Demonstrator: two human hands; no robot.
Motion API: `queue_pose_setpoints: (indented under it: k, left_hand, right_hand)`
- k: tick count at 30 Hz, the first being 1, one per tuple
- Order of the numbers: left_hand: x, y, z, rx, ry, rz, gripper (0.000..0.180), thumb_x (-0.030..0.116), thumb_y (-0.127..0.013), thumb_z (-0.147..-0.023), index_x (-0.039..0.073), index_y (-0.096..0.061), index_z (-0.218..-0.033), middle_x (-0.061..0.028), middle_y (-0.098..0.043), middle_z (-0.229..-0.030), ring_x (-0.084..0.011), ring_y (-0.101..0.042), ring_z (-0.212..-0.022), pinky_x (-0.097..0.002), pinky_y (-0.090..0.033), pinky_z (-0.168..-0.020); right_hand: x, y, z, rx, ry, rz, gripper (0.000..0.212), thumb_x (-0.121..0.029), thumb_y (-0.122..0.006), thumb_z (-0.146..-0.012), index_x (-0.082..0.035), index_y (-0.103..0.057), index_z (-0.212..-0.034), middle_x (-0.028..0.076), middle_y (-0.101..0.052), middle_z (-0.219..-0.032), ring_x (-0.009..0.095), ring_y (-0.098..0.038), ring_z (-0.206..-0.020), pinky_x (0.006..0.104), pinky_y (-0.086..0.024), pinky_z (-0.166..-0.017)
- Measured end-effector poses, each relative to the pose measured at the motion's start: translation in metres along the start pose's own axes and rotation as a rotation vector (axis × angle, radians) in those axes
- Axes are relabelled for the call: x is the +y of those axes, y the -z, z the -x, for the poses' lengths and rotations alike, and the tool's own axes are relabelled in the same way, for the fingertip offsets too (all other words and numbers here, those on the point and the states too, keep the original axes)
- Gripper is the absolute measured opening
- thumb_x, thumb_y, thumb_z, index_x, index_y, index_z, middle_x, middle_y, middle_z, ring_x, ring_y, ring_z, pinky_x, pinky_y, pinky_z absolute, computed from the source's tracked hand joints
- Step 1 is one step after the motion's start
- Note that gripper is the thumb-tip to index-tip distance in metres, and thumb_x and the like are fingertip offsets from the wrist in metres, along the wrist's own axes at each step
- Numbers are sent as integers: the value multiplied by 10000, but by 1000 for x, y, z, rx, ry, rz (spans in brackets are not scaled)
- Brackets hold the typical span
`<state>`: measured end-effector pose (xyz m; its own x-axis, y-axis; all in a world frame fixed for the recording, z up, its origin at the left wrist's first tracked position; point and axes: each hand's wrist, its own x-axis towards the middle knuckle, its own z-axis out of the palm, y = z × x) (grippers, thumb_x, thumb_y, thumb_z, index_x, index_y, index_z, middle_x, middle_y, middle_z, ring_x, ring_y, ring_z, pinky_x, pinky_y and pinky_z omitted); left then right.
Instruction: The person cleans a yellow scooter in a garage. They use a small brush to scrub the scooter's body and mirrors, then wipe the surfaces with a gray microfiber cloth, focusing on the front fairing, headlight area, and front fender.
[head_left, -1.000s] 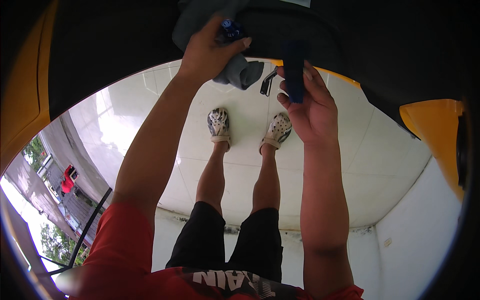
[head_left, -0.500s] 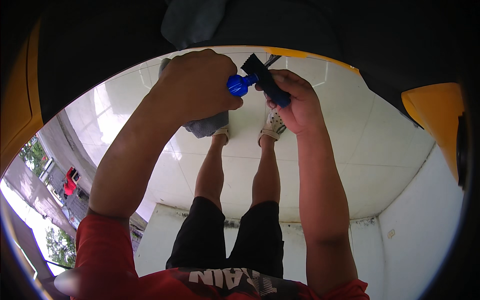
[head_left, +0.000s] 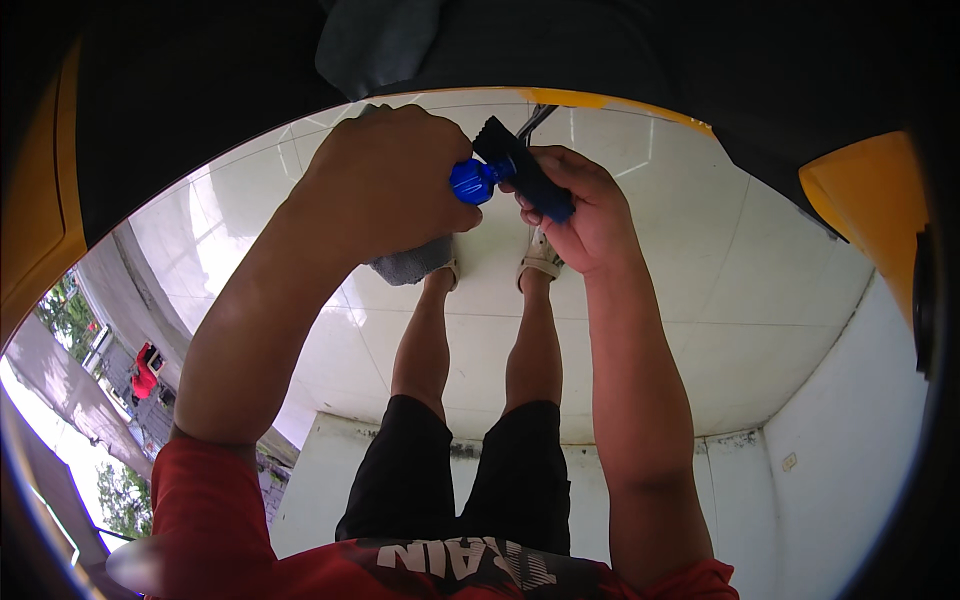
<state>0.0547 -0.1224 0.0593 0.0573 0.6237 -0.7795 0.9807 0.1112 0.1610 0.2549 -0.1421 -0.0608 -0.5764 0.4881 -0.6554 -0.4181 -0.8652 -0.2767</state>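
My left hand (head_left: 395, 175) is closed around a shiny blue ribbed object with a narrow neck (head_left: 471, 182), perhaps a small bottle; most of it is hidden in my grip. Under the same hand hangs a grey cloth (head_left: 415, 263), mostly covered by the palm. My right hand (head_left: 585, 200) pinches a dark navy, flat strip-like pad (head_left: 530, 172) with a jagged upper end, held at a slant. The neck of the blue object meets the pad, apparently touching it. Both hands are raised at chest height, close together.
Above my hands spans a dark panel with yellow edging (head_left: 570, 98), and a grey cloth (head_left: 380, 45) hangs on it. A yellow part (head_left: 865, 200) juts in at the right. My feet stand on white tiles (head_left: 690, 270); a low white wall (head_left: 320, 460) is behind my legs.
The right hand and the pad have shifted slightly left and down, and the blue object has tipped a little lower. Both hands keep their holds.
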Motion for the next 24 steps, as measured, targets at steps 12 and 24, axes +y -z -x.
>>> queue_pose_setpoints:
  k: [12, 24]
  left_hand:
    - [5, 4, 9, -42, 44, -53, 355, 399, -774, -689, 117, -750, -904, -82, -708, -859, -237, -706, -853, -354, -561, -751]
    - [-6, -1, 10, 33, 42, -21, 444, 404, -793, -682, 128, -735, -1025, -88, -724, -937, -237, -706, -893, -362, -554, -803]
  right_hand:
    - [7, -3, 3, 22, 2, 20, 256, -130, -547, -961, 59, -625, -1115, 214, -677, -932, 192, -596, -742, 305, -446, -641]
    - [13, 0, 6, -31, -4, -49, 272, -161, -530, -970, 43, -608, -1131, 219, -664, -926, 198, -600, -744, 321, -449, -642]
